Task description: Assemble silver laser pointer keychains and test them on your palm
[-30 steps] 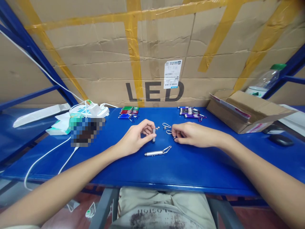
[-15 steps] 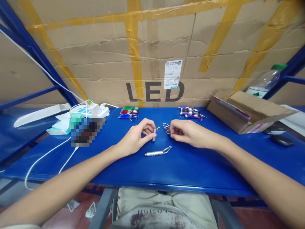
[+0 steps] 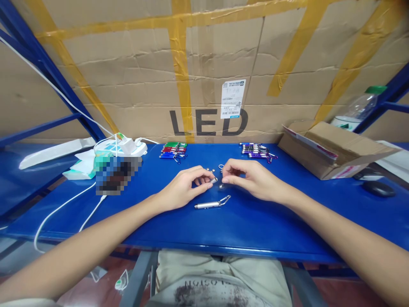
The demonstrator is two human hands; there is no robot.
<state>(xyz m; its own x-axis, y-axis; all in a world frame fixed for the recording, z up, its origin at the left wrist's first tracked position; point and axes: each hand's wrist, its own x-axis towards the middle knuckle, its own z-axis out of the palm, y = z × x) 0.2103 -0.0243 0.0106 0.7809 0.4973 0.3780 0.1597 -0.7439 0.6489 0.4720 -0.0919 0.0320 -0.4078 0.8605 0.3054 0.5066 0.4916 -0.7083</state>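
Observation:
My left hand [image 3: 191,184] pinches a short silver flashlight tube [image 3: 214,180] between thumb and fingers, its end tilted toward the right. Close by, my right hand [image 3: 244,175] is closed, thumb and fingertips together. A small silver piece [image 3: 221,186] shows just below its fingertips; whether they grip it I cannot tell. Behind the hands lie small button cells [image 3: 213,170] and a silver carabiner clip [image 3: 221,166], partly hidden by the right fingers. In front of both hands, a whole silver keychain flashlight [image 3: 207,205] with its clip lies on the blue table [image 3: 255,230].
Green, red and blue flashlights [image 3: 173,150] lie in a row at the back left, dark and purple ones [image 3: 255,150] at the back right. An open carton [image 3: 329,149] and a black mouse [image 3: 378,188] are right. A power strip [image 3: 137,148] and cables are left.
The silver tube has tipped from upright toward my right hand. My right hand has come closer to it, and a small silver piece now shows between the hands.

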